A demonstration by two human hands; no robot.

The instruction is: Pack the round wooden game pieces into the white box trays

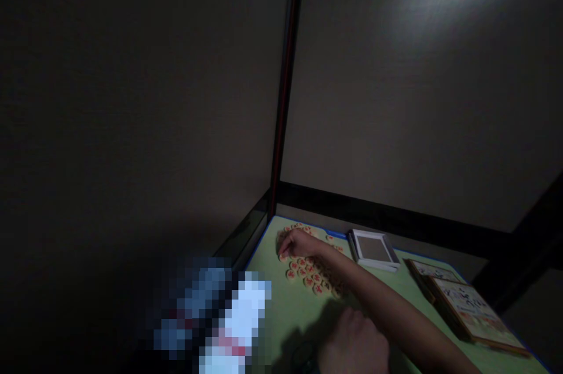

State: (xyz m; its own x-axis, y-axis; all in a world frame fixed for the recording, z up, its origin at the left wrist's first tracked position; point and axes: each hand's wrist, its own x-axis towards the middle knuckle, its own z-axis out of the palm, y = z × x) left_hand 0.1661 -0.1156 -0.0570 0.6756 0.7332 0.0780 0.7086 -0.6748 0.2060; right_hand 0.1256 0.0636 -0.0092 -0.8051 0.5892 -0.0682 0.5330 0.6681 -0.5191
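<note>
Several round pale game pieces [308,273] with red marks lie in a cluster at the far left corner of a green table [281,309]. My right hand [299,244] reaches across to them on an outstretched arm. Its fingers are bent down and held together, with the tips on the pieces at the cluster's left edge. What they pinch is hidden in the dim light. My left hand [354,342] rests low near the table's front with its back to the camera and its fingers out of sight.
A white square box or frame [373,250] lies at the back of the table. Two flat printed boards or boxes [472,308] lie to the right. Dark walls meet in a corner right behind the table. A blurred patch [220,321] covers the lower left.
</note>
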